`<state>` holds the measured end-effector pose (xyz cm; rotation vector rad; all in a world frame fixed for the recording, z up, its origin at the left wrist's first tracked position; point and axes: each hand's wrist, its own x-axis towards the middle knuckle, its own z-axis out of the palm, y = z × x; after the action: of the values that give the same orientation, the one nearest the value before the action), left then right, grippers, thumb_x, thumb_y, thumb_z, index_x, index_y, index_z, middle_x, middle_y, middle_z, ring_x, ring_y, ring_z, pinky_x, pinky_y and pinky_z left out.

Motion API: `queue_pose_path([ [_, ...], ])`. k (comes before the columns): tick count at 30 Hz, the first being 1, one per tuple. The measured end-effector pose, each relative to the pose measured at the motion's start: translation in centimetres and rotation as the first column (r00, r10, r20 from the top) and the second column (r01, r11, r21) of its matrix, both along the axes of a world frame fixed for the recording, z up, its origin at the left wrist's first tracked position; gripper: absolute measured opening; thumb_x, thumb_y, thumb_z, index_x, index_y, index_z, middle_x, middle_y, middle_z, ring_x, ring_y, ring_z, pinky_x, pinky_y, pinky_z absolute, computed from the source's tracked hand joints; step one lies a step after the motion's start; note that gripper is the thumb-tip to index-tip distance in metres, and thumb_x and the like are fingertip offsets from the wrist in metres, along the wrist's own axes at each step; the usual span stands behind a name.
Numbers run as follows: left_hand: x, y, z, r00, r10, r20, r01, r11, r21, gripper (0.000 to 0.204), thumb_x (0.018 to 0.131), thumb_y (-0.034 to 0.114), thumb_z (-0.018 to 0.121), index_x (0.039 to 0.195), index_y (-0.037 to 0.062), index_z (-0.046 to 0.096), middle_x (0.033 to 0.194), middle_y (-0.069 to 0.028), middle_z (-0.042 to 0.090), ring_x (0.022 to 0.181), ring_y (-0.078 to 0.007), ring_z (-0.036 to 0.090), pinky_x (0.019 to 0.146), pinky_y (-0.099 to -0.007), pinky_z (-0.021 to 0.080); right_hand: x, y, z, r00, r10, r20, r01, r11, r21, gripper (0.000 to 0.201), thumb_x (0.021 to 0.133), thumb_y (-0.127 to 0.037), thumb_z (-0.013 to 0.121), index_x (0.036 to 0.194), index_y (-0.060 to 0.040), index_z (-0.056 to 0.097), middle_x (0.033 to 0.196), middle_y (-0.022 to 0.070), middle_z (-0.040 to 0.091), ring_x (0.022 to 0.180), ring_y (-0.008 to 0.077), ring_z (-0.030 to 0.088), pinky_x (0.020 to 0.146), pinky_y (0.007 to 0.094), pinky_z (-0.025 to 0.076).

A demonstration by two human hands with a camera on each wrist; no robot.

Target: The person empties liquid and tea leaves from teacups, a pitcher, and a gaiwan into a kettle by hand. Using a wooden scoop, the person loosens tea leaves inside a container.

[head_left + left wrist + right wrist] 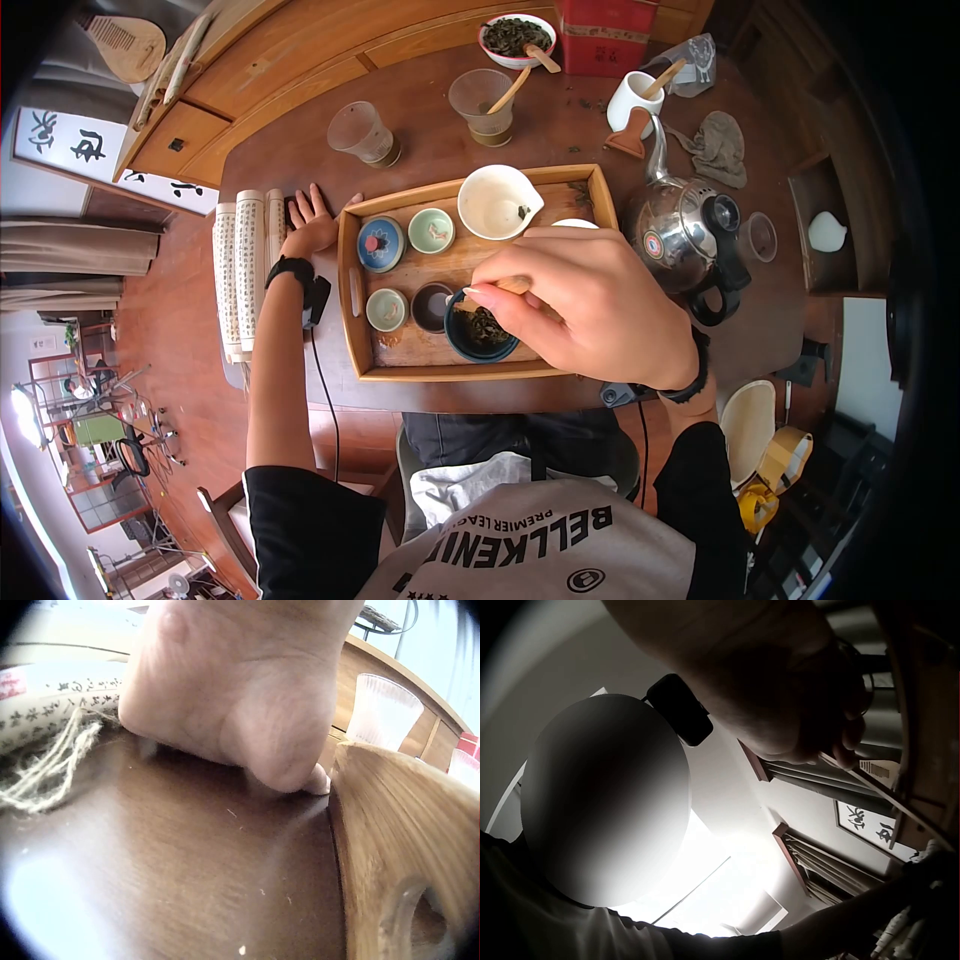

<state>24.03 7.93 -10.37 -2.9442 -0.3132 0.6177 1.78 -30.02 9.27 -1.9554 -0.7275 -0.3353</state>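
In the head view the right hand (pixel 580 295) pinches a small wooden scoop (pixel 512 286) over a dark blue bowl (pixel 482 352) that holds dark tea leaves. In the right wrist view that hand (pixel 772 690) grips a thin wooden stick (pixel 889 793). The left hand (pixel 312 222) rests on the table with fingers spread, between bamboo scrolls (pixel 238 280) and the wooden tray (pixel 352 345). Its palm heel (pixel 232 697) shows beside the tray's end (pixel 405 802) in the left wrist view. A dark cup (pixel 430 308) stands against the bowl's left side.
The tray also carries a white pitcher (pixel 492 203), green cups (pixel 432 231) and a blue lidded dish (pixel 381 244). A glass kettle (pixel 672 228) stands right of it. Behind are plastic cups (pixel 358 130), a leaf bowl (pixel 515 38), a white holder (pixel 632 100) and a grey cloth (pixel 720 148).
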Motion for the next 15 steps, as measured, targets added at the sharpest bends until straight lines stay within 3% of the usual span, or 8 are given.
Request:
queue_pose_path([
  [14,-0.09,-0.03,-0.22,0.998,0.046,0.037,-0.045,0.999,-0.032,0.123,0.067,0.097,0.031,0.156,0.0210,-0.007,0.163,-0.0123,-0.008,0.150,-0.0345,-0.007,0.117,-0.0576,0.004,-0.01,0.36,-0.37,0.999,0.016,0.050,-0.015,1.000,-0.012,0.011,0.089,-0.014,0.064,0.086,-0.0042,0.061,0.072,0.0092,0.065,0.065,0.0278,0.064,0.057,0.0381,0.049],
  [15,-0.10,-0.06,-0.23,0.998,0.046,0.036,-0.044,0.999,-0.032,0.123,0.067,0.097,0.031,0.156,0.0210,-0.007,0.163,-0.0123,-0.008,0.150,-0.0345,-0.007,0.117,-0.0576,0.004,-0.01,0.37,-0.44,0.999,0.018,0.051,-0.018,1.000,-0.001,0.010,0.085,-0.011,0.069,0.087,-0.0039,0.061,0.073,0.0086,0.065,0.063,0.0270,0.062,0.057,0.0367,0.047],
])
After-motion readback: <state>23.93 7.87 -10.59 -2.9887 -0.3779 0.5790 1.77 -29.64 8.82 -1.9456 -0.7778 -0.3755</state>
